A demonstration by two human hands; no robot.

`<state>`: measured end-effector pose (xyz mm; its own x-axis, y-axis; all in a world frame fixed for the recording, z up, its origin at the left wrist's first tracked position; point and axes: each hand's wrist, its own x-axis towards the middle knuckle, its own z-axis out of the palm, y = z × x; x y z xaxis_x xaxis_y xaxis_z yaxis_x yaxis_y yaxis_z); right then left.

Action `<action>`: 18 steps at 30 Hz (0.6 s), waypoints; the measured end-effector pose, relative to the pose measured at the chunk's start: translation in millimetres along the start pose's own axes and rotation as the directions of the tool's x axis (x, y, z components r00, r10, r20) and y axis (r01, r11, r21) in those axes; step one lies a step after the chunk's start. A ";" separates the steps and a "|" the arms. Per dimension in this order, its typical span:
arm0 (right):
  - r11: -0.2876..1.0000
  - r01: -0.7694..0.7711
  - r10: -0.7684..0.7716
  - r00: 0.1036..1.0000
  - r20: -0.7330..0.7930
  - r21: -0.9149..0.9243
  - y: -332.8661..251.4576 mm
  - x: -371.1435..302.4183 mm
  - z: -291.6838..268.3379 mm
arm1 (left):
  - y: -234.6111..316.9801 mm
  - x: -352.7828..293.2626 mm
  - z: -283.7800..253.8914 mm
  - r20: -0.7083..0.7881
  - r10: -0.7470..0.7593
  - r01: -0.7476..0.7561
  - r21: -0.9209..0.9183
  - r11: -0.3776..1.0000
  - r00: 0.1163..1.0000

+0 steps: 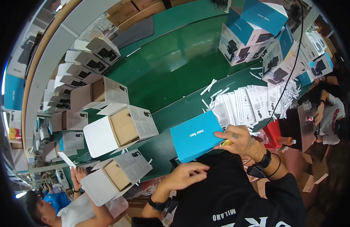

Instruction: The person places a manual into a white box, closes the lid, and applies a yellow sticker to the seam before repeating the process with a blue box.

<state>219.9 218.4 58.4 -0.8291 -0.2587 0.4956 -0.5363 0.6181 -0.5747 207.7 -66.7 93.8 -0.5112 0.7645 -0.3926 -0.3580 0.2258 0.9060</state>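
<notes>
Blue box (196, 138), seen from the head view, was just in front of my body at the near edge of the green table (163, 81), its blue face turned up and slightly tilted. My right hand (237, 140) grasped it at the right edge, thumb laid on the blue face, with a small yellow object (225, 143) tucked under my bent fingers; what that object was, I couldn't tell. My left hand (187, 175) was released, fingers loosely curled, just below the box and apart from it, in front of my black shirt (220, 185). I had dark bands on both wrists.

Just beyond the box, to its right, lay a fanned row of printed leaflets (241, 104), with white paper strips (290, 96) heaped beside them. Farther right were a red bin (272, 135) and a bottle of orange liquid (286, 140). Closed blue-and-white cartons (245, 38) were stacked at the table's far right.

To my left stood open white boxes (124, 126) with brown cardboard inside. Beyond them, at lower left, a co-worker (82, 212) had both hands raised at a white flap (66, 159); another person (330, 117) was at the far right.
</notes>
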 end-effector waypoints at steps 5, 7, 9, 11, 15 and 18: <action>0.999 0.023 -0.024 1.000 -0.008 -0.031 2.8 -12.1 11.2 | -21.8 -18.4 -2.3 -0.323 0.763 -0.234 0.822 0.519 0.560; 0.999 0.021 -0.021 1.000 -0.014 -0.041 4.8 -15.3 16.1 | -12.8 0.8 -9.5 -0.367 0.698 -0.135 0.823 0.551 0.615; 0.999 0.006 -0.007 1.000 -0.012 -0.033 5.0 -16.7 18.4 | -8.7 14.2 -11.7 -0.411 0.633 -0.037 0.820 0.571 0.656; 0.999 -0.003 0.003 1.000 -0.014 -0.038 3.8 -16.3 17.4 | -18.3 25.4 -15.7 -0.407 0.531 -0.267 0.548 0.793 0.743; 0.998 -0.059 0.058 0.998 -0.023 -0.033 1.9 -16.6 17.8 | -37.8 33.3 -22.7 -0.417 0.530 -0.317 0.479 0.819 0.738; 0.999 -0.046 0.046 0.998 -0.032 0.014 1.1 -20.7 23.6 | -52.2 29.0 -24.8 -0.375 0.571 -0.291 0.585 0.757 0.730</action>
<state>232.8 207.0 32.1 -0.8476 -0.2059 0.4890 -0.4999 0.6188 -0.6060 192.2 -71.2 31.3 -0.8710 0.4605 0.1711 0.3349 0.3019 0.8926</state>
